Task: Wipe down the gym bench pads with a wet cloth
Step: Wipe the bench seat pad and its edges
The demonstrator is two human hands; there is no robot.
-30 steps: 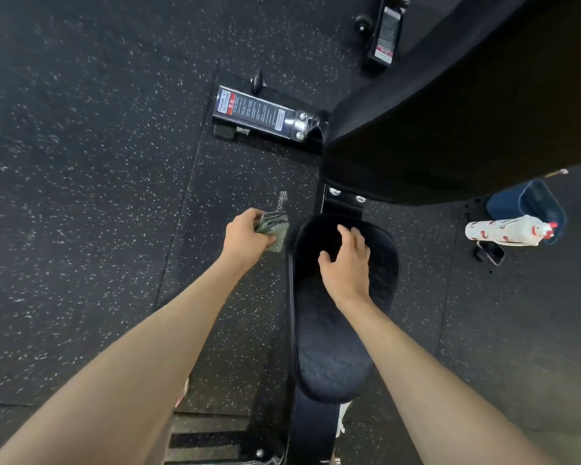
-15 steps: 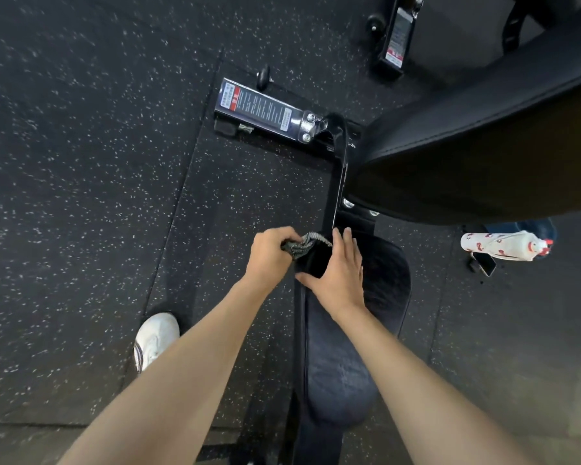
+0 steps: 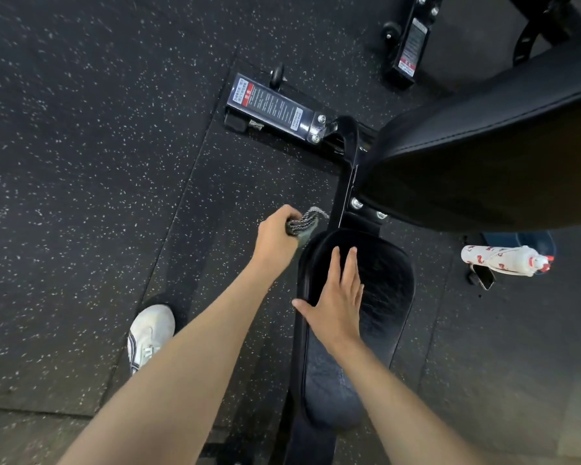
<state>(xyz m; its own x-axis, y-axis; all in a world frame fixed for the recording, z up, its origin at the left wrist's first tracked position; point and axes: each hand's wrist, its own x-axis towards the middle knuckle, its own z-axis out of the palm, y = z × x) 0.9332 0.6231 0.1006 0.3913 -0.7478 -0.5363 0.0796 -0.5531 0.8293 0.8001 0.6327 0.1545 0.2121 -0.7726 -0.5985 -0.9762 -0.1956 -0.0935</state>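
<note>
From the head camera, the cloth (image 3: 302, 223) is a small bunched wad, woven in a black-and-white fleck with a dull greenish side below. The left hand (image 3: 275, 233) grips it with fingers curled round it, just beside the far left corner of the seat pad (image 3: 388, 297); whether the cloth touches the pad cannot be told. The right hand (image 3: 336, 305) lies flat on the seat pad, fingers straight and together, thumb spread to the pad's left edge. Two black pads show: the seat pad, glossy and grained, and the tilted back pad (image 3: 483, 129) beyond it. There is one cloth. On the speckled floor (image 3: 81, 162) to the right lie one white bottle (image 3: 497, 260) with red marks and one phone (image 3: 483, 280) touching it; to the left is one white shoe (image 3: 150, 333).
</note>
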